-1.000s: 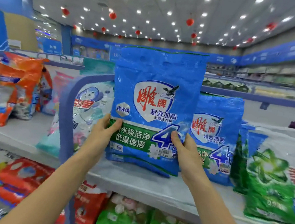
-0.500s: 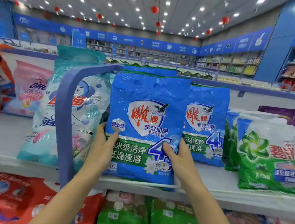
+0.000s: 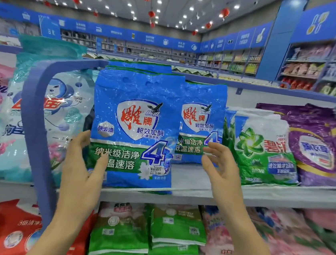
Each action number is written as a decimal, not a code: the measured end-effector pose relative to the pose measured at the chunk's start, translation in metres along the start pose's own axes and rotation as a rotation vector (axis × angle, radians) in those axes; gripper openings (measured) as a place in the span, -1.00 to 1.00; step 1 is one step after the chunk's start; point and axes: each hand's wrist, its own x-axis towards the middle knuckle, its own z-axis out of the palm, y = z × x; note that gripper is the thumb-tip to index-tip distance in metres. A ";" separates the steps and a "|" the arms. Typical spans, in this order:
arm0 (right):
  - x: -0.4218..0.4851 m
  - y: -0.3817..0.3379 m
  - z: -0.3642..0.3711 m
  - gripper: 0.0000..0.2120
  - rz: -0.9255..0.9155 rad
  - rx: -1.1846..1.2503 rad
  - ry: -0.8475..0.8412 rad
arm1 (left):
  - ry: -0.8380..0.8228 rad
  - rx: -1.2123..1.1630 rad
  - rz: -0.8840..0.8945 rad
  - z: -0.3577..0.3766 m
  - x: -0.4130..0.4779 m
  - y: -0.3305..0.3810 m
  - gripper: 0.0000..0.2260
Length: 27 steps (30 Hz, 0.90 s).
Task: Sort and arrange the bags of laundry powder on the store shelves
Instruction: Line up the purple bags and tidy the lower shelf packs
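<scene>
The landmark was the blue curved metal divider rail (image 3: 31,124) rising from the pale grey shelf board (image 3: 198,185). Just right of that rail stood the front blue bag (image 3: 136,123), a glossy blue-and-green plastic pouch of laundry powder, upright with its bottom edge at the very lip of the board. The left hand (image 3: 84,159) held its lower corner nearest the rail, thumb laid across the printed face and fingers up along the side edge; whether they reached behind the film could not be told. The right hand (image 3: 219,166) hovered farther from the rail, fingers spread and loosely bent, holding nothing and apart from the front blue bag.

Farther right of the rail and set deeper sat a second blue bag (image 3: 201,120) of the same print, then a green-and-white plastic bag (image 3: 260,150). A pale teal plastic bag (image 3: 59,115) stood left of the rail and partly behind it.

The likeliest trouble was a forward tip. With one corner held and the base on the lip, the pouch would probably topple off once let go, since loose powder slumps and the film looked slick. Pushing it back hard might shove over the matching pouch behind it, whose top showed above. A careless sweep of the free hand might nudge the second blue bag out of line.
</scene>
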 end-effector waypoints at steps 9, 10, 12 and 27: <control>-0.092 -0.006 -0.162 -0.82 0.031 -0.119 0.341 | -0.114 -0.333 -0.066 0.067 -0.053 0.043 -0.87; -0.103 -0.006 -0.182 -0.82 0.044 -0.141 0.375 | -0.153 -0.345 -0.076 0.079 -0.062 0.047 -0.86; -0.126 -0.007 -0.223 -0.86 0.085 -0.160 0.454 | -0.236 -0.351 -0.090 0.107 -0.084 0.056 -0.79; -0.209 0.036 -0.497 -0.83 0.202 -0.090 0.675 | -0.486 -0.400 -0.237 0.319 -0.264 0.167 -0.74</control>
